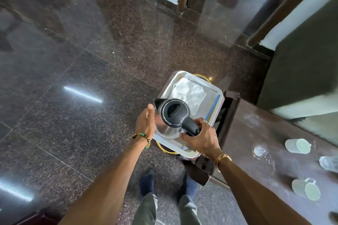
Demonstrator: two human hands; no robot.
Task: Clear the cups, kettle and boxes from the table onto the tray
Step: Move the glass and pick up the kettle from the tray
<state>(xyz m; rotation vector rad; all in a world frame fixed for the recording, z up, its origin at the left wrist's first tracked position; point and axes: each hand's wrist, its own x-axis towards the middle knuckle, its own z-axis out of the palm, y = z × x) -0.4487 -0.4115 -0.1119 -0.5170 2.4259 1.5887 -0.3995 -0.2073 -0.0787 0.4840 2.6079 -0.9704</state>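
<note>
Right grip (201, 138) is clamped on the kettle (173, 112) handle, fingers curled round it. Left grip (146, 122) is flat and apart, palm against the steel body on the spout side. It looks like a steadying hand so the kettle doesn't swing; can't tell if it actually touches.

Kettle is at the near end of the tray (176, 74), lid shut and upright. Base is either down or just above; can't tell which.

Tray sits on a low stand just off the end of the surface (256, 129). White cloth (190, 91) takes the tray's far half, hence the near-end placement.

On the surface, well apart from the tray: two pale cups lying on their sides, far cup (298, 145) and near cup (305, 189), plus a clear glass (259, 151). No boxes in view.

My read: kettle step is nearly done, cups come next.
</note>
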